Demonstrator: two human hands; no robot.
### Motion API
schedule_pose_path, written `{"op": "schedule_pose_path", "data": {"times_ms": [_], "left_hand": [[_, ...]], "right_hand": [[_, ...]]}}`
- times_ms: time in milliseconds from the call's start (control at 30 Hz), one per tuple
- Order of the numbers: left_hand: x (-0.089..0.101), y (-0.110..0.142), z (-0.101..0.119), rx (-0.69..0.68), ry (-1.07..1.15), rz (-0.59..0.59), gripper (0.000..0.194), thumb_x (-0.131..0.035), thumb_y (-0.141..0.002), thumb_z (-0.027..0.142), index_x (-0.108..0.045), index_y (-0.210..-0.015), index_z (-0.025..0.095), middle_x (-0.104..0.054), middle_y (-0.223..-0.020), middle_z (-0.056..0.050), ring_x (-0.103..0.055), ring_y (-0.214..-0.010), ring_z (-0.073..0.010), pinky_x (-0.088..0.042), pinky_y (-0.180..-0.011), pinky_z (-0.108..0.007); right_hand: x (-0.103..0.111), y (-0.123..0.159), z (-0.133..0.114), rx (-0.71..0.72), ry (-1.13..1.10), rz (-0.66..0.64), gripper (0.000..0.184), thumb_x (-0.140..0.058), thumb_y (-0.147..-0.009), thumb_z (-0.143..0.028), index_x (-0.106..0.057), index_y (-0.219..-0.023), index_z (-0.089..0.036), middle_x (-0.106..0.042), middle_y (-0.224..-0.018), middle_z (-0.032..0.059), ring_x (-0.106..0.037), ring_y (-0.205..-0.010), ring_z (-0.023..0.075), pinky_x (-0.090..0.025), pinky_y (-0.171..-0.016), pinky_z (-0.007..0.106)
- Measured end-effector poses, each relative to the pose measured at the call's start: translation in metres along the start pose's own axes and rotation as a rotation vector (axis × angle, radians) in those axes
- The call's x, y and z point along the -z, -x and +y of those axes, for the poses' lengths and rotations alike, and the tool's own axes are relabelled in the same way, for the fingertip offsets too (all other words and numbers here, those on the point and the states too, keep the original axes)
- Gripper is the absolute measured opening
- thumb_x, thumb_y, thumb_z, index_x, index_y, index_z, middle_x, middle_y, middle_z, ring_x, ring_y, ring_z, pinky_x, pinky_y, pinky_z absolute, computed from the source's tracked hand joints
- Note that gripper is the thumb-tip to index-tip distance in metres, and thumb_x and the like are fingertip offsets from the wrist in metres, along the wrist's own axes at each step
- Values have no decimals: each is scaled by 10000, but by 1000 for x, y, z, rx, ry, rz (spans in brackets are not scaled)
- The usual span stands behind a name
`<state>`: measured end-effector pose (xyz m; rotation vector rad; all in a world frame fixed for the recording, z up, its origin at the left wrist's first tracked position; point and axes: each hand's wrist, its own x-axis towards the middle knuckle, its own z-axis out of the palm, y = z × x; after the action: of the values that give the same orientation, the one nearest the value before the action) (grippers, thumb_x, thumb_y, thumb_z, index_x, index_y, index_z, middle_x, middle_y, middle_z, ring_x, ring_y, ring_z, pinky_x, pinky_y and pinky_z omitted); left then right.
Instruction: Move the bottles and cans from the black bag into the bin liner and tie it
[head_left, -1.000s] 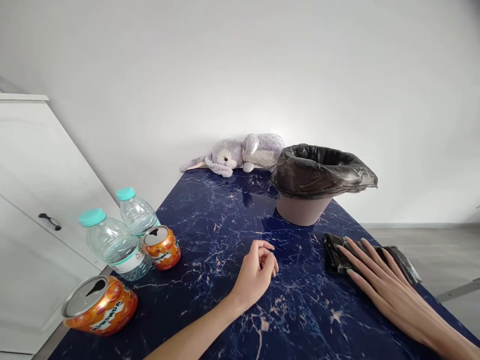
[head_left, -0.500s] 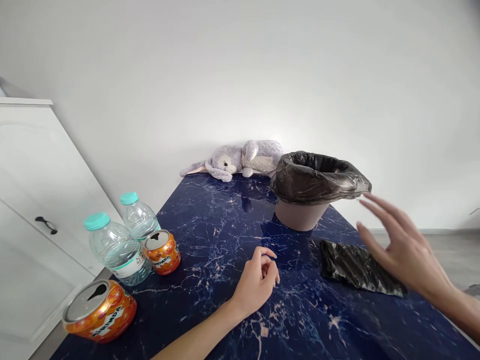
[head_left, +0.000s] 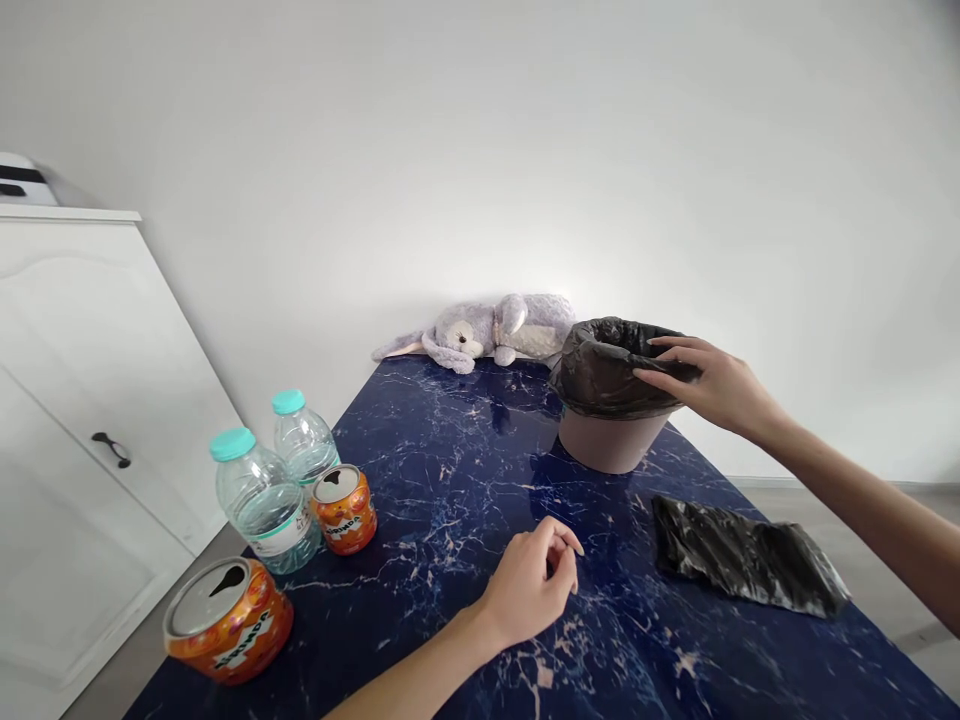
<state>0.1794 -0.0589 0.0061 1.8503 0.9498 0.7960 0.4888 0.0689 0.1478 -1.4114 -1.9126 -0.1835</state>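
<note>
My right hand (head_left: pixel 705 382) grips the near rim of a small pinkish bin (head_left: pixel 609 440) lined with a black bag (head_left: pixel 600 375), fingers curled over the bag's edge. Resting on the dark blue marble table (head_left: pixel 450 480), my left hand (head_left: pixel 532 585) lies loosely curled with nothing visible in it. A folded black bag (head_left: pixel 746 565) lies flat on the table to the right, below my right arm.
Two clear water bottles with teal caps (head_left: pixel 262 495) (head_left: pixel 304 440) and two orange soda cans (head_left: pixel 343 508) (head_left: pixel 227 620) stand at the table's left edge. A grey plush rabbit (head_left: pixel 480 332) lies against the wall. A white cabinet (head_left: pixel 82 420) stands left.
My right hand lifted off the folded black bag, rose and moved to the bin, closing on its lined rim. The left hand stayed put. The view shifted slightly.
</note>
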Motion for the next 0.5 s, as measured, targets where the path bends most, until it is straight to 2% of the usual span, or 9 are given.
{"op": "schedule_pose_path", "data": {"times_ms": [133, 333, 400, 500], "left_hand": [[-1, 2, 0, -26, -21, -16, 174, -482, -1057, 289, -617, -1033, 181, -687, -734, -22, -614, -635, -150, -465, -632, -252], [0, 11, 9, -180, -67, -72, 184, -497, -1019, 206, -680, -1025, 195, -692, -766, -7, -615, -652, -124, -471, -648, -219], [-1, 14, 11, -239, -87, -45, 186, -517, -987, 177, -700, -964, 199, -703, -779, -13, -594, -631, -120, -455, -619, -219], [-7, 18, 13, -333, -124, -37, 181, -548, -927, 135, -714, -897, 200, -686, -710, -2, -565, -564, -112, -450, -600, -228]], "right_hand": [[1, 2, -26, 49, -41, -13, 465, -625, -921, -721, -774, -943, -281, -671, -1457, 63, -650, -1297, 382, -540, -1067, 603], [15, 23, -79, 176, -213, -168, 358, -666, -956, -657, -782, -976, -319, -562, -1573, 27, -629, -1335, 371, -605, -983, 550], [21, 31, -97, 216, -271, -197, 304, -676, -974, -607, -772, -962, -320, -531, -1600, 19, -578, -1406, 371, -583, -1049, 569], [29, 41, -119, 248, -322, -241, 233, -696, -985, -542, -775, -950, -326, -470, -1654, -5, -459, -1521, 375, -485, -1190, 616]]}}
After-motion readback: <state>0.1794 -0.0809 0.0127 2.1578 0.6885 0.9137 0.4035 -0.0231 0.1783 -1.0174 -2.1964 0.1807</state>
